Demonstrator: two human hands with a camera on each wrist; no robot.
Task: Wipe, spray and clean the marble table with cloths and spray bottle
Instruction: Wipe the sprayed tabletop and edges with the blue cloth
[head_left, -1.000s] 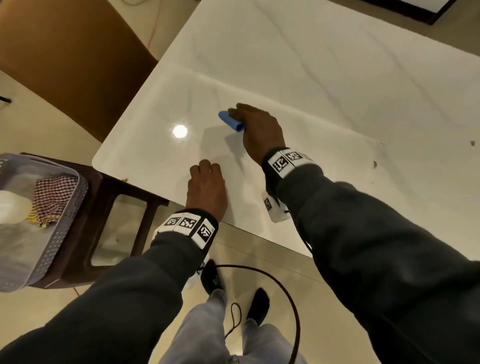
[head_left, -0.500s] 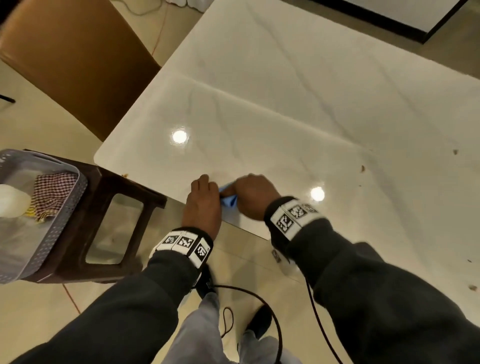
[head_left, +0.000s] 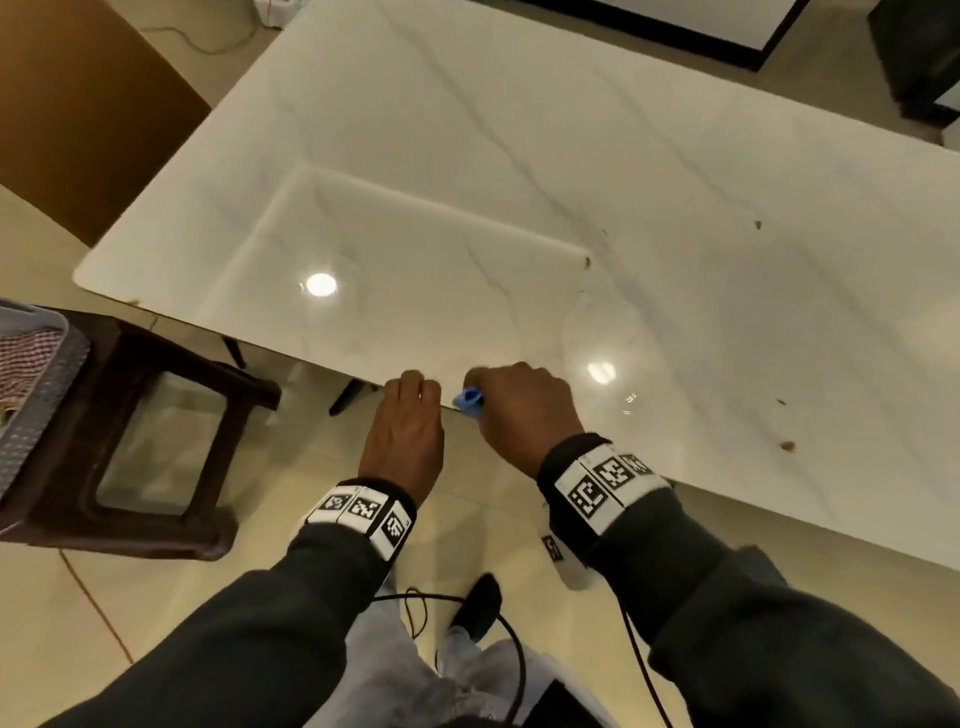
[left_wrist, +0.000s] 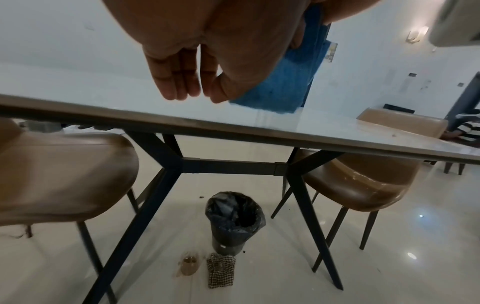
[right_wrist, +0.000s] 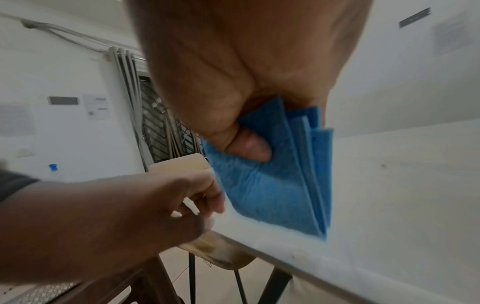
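Now, working left to right along the near edge of the desk (head_left: 467, 156): our left hand (head_left: 402, 436) waits just off the rim, its fingers (left_wrist: 176, 82) straight and close together, holding nothing — cupped, we judge, to catch crumbs. Beside it our right hand (head_left: 524, 410) has its fingers clamped on the folded blue cloth (right_wrist: 272, 185), whose lower edge touches the desk at that rim. To do this well, we keep the cloth flat — and later fetch the brown specks (head_left: 787, 445) farther right.
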